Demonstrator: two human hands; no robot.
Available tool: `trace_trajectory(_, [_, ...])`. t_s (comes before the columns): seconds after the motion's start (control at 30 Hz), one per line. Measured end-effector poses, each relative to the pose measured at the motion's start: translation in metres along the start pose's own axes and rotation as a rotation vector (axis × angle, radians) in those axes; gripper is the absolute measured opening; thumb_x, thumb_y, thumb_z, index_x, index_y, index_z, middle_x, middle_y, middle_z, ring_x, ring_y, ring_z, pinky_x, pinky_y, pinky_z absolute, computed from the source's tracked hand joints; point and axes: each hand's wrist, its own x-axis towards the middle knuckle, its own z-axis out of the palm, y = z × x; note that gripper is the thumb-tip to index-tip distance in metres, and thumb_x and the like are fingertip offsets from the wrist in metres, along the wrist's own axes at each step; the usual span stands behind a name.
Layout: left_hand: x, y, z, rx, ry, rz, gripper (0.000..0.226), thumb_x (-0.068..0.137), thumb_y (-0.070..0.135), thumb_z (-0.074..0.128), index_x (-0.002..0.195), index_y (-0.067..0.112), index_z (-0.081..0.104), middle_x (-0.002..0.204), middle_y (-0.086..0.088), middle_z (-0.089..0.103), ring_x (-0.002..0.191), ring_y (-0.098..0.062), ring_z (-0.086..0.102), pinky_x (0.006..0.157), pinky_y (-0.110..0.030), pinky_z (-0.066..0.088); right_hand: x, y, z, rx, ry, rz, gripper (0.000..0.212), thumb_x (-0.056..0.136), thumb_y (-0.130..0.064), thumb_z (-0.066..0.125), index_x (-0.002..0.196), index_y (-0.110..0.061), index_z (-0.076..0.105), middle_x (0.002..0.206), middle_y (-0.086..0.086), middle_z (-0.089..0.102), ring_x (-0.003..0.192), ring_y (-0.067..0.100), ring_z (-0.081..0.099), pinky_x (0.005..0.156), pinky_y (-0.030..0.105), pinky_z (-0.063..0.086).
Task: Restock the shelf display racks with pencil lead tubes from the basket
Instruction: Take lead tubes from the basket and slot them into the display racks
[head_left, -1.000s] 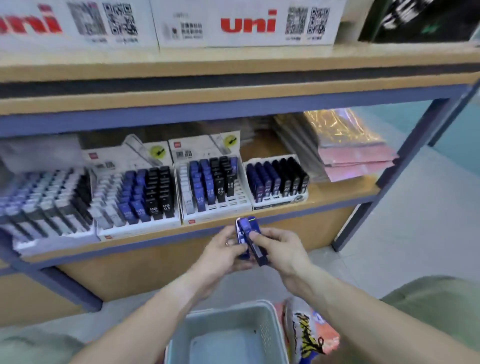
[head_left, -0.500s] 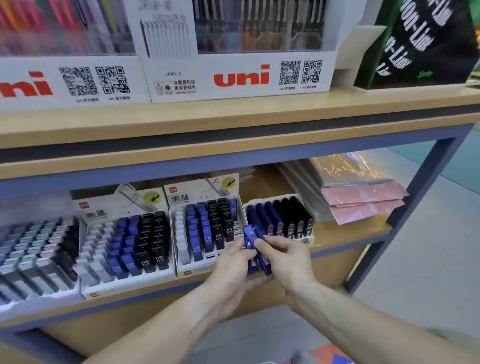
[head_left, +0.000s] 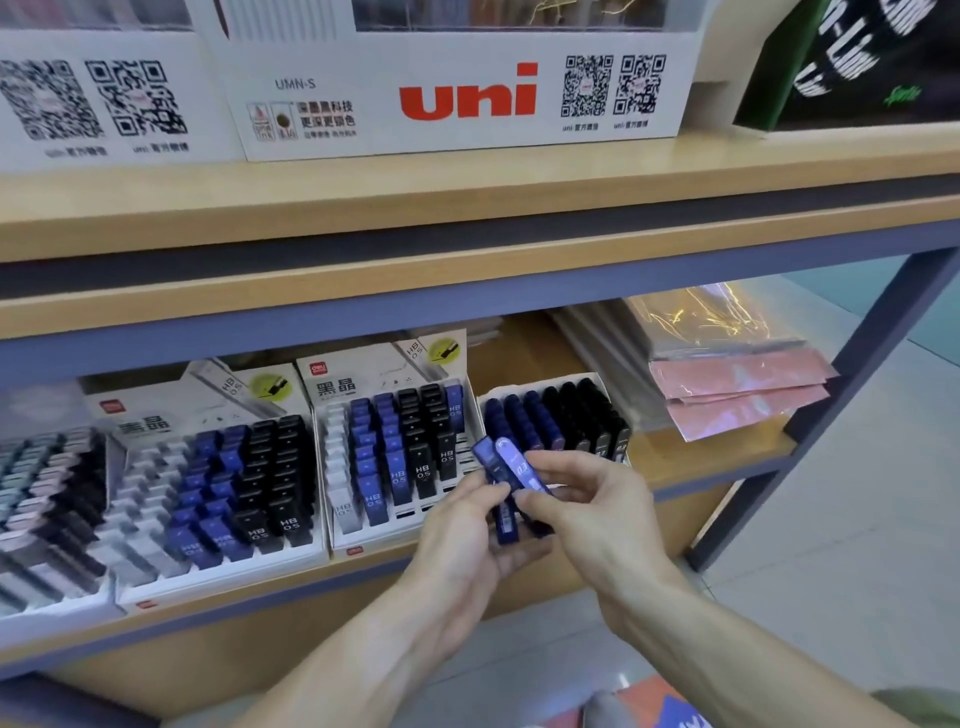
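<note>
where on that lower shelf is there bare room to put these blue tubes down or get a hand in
Bare wood lies on the lower shelf between the rightmost rack and the pink packets, and behind that rack. Left of it the racks stand edge to edge. Both hands, left hand and right hand, hold blue tubes.

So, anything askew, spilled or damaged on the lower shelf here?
Nothing spilled or visibly damaged. One oddity: in the middle rack, a lone blue tube sits at the back of the rightmost column, right of the black ones. Both hands, left and right, hold loose blue tubes.
</note>
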Motion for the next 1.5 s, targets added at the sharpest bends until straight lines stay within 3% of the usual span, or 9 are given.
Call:
trace_trajectory(0.1, [0.004, 0.000, -0.002, 0.011, 0.011, -0.027, 0.030, 0.103, 0.014, 0.046, 0.119, 0.005, 0.070, 0.111, -0.022, 0.075, 0.093, -0.032, 0.070, 0.091, -0.050, 0.055, 0.000, 0.000, -0.001, -0.013, 0.026, -0.016, 0.030, 0.074, 0.000, 0.086, 0.093, -0.021, 0.078, 0.085, -0.003, 0.078, 0.082, 0.021, 0.074, 0.076, 0.038, 0.063])
trace_trajectory(0.33, [-0.001, -0.002, -0.004, 0.094, -0.012, 0.002, 0.026, 0.104, 0.021, 0.051, 0.120, 0.007, 0.067, 0.107, -0.021, 0.075, 0.089, -0.033, 0.068, 0.074, -0.041, 0.054, -0.006, 0.004, -0.002, -0.107, 0.041, -0.075, 0.030, 0.066, -0.011, 0.093, 0.086, -0.024, 0.076, 0.080, -0.003, 0.075, 0.073, 0.020, 0.071, 0.076, 0.046, 0.062])
trace_trajectory(0.43, [-0.002, -0.003, -0.006, 0.102, -0.019, 0.007, 0.024, 0.104, 0.020, 0.053, 0.120, 0.008, 0.067, 0.104, -0.020, 0.076, 0.080, -0.029, 0.069, 0.068, -0.039, 0.053, -0.006, 0.001, -0.005, -0.202, 0.031, -0.114, 0.028, 0.065, -0.016, 0.094, 0.083, -0.026, 0.075, 0.076, -0.011, 0.074, 0.067, 0.006, 0.066, 0.074, 0.039, 0.061])
trace_trajectory(0.57, [0.001, -0.005, -0.009, 0.094, -0.038, 0.009, 0.023, 0.102, 0.019, 0.055, 0.119, 0.008, 0.066, 0.106, -0.021, 0.076, 0.081, -0.028, 0.069, 0.063, -0.036, 0.053, -0.005, -0.001, -0.008, -0.333, 0.005, -0.178, 0.026, 0.071, -0.018, 0.089, 0.087, -0.029, 0.073, 0.079, -0.014, 0.074, 0.068, 0.004, 0.067, 0.071, 0.035, 0.061])
trace_trajectory(0.77, [0.012, -0.013, -0.012, 0.153, 0.060, 0.016, 0.018, 0.103, 0.017, 0.058, 0.115, 0.006, 0.065, 0.082, -0.012, 0.071, 0.069, -0.025, 0.069, 0.062, -0.036, 0.056, 0.009, -0.005, -0.022, -0.403, 0.163, -0.247, 0.047, 0.083, -0.026, 0.081, 0.118, -0.044, 0.054, 0.087, -0.013, 0.070, 0.078, -0.010, 0.065, 0.065, 0.019, 0.048])
trace_trajectory(1.0, [0.022, -0.018, -0.013, 0.158, 0.093, -0.032, 0.018, 0.102, 0.016, 0.060, 0.116, 0.007, 0.064, 0.080, -0.011, 0.070, 0.071, -0.025, 0.067, 0.061, -0.034, 0.058, 0.026, 0.014, -0.018, -0.438, 0.320, -0.273, 0.042, 0.085, -0.032, 0.079, 0.108, -0.043, 0.046, 0.080, -0.018, 0.068, 0.074, -0.012, 0.063, 0.059, 0.013, 0.041])
trace_trajectory(1.13, [0.025, -0.021, -0.012, 0.126, 0.108, -0.058, 0.018, 0.101, 0.014, 0.060, 0.116, 0.005, 0.063, 0.080, -0.014, 0.071, 0.068, -0.025, 0.068, 0.061, -0.035, 0.058, 0.031, 0.024, -0.009, -0.434, 0.351, -0.348, 0.036, 0.087, -0.027, 0.079, 0.104, -0.037, 0.049, 0.076, -0.016, 0.067, 0.070, -0.003, 0.067, 0.066, 0.027, 0.052])
trace_trajectory(1.5, [0.026, -0.024, -0.013, 0.085, 0.124, -0.059, 0.016, 0.101, 0.007, 0.057, 0.115, 0.003, 0.064, 0.076, -0.012, 0.071, 0.065, -0.024, 0.069, 0.067, -0.037, 0.059, 0.039, 0.038, 0.003, -0.578, 0.286, -0.453, 0.034, 0.089, -0.017, 0.076, 0.105, -0.029, 0.048, 0.074, -0.015, 0.064, 0.068, 0.002, 0.066, 0.066, 0.035, 0.058])
